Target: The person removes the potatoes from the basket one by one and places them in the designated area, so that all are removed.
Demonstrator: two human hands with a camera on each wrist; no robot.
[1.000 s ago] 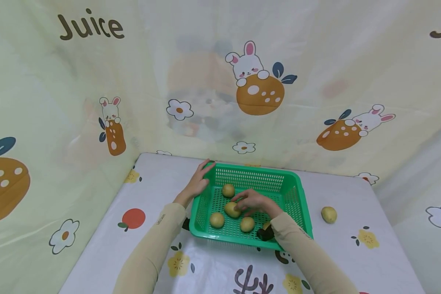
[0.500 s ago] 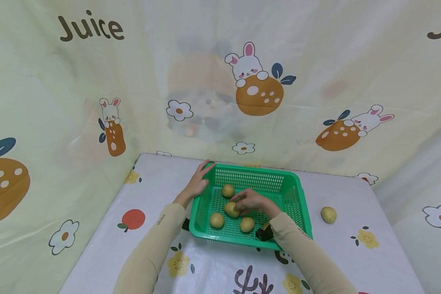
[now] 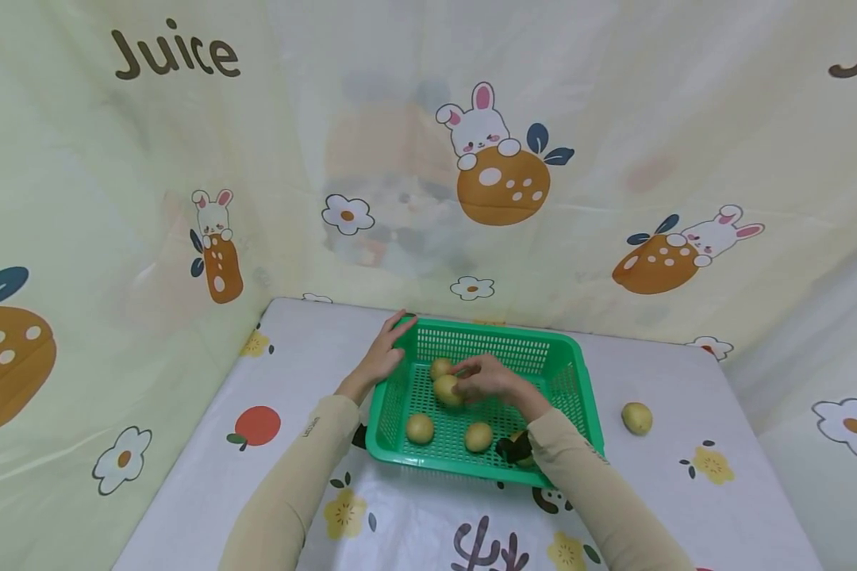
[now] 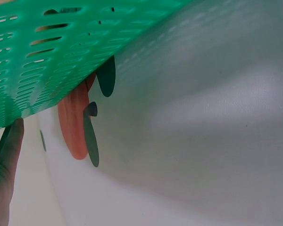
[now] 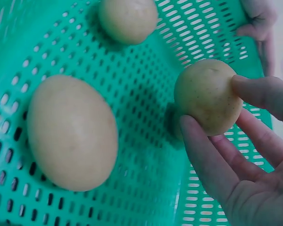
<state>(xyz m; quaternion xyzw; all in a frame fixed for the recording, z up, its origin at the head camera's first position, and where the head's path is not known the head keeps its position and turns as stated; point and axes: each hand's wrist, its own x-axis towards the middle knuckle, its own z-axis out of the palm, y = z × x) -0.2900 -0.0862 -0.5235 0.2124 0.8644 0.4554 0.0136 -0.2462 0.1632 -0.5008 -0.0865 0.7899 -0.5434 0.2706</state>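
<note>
Cream curtain printed with rabbits and flowers (image 3: 371, 63): hanging behind and beside the table.

Table covered in white printed cloth (image 3: 685, 381): supporting everything in reach and showing its printed flowers and fruit around the basket.

Rectangular green plastic basket with slotted walls (image 3: 436, 463): sitting on the cloth, keeping the same place as half a second ago.

Left hand (image 3: 377, 361): gripping the basket's left rim near the back corner, its position matching the earlier frames.

Right hand (image 3: 489, 379): reaching inside the basket and grasping a potato between thumb and fingers; it is rising slightly and moving toward the back.

Round yellow-brown speckled potato (image 3: 447, 391): being held above the basket floor, lying nearer the back wall than before and now partly covering the rear potato (image 3: 440, 367) in the head view.

Other potatoes: front-left potato (image 3: 420, 429) and front-middle potato (image 3: 478, 437) are resting on the basket floor; what appears to be another is hiding behind the black wrist device (image 3: 514, 450).

Lone potato (image 3: 637, 418): lying on the cloth, right of the basket.
</note>
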